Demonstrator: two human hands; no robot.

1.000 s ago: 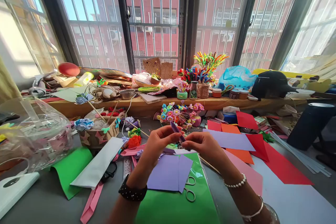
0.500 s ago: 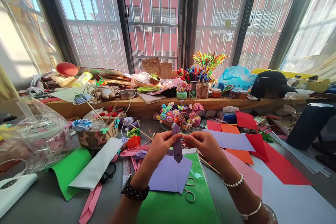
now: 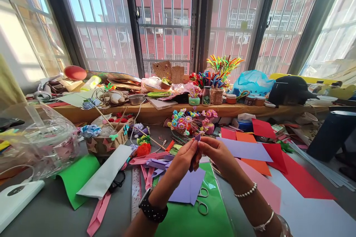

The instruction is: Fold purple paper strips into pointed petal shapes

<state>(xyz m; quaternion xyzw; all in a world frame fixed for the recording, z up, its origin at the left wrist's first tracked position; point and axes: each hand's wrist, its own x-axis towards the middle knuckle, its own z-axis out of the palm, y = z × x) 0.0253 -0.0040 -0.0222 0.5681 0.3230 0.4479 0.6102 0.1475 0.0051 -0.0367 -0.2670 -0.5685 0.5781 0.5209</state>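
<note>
Centre of frame: your left hand (image 3: 182, 161) and right hand (image 3: 218, 153) meet just above the worktop (image 3: 50, 211), both pinching one small purple paper piece (image 3: 197, 139).
Left fingers: closed on the piece from the left; most of the paper is hidden behind them.
Right fingers: thumb and forefinger nipped on its upper tip, the rest curled.
Paper piece: held in the air, clear of the worktop, already narrowed to a slim folded shape, so folding looks well under way; I cannot tell how many creases remain.
Lower centre: a purple sheet (image 3: 189, 189) lies flat on green card (image 3: 191, 218), scissors (image 3: 202, 202) resting at its right edge, untouched.
Left of centre: other folded purple pieces (image 3: 157, 163) lie among pink strips, seemingly finished.
Right of frame: purple, orange and red sheets (image 3: 294, 176) lie flat and whole.
</note>
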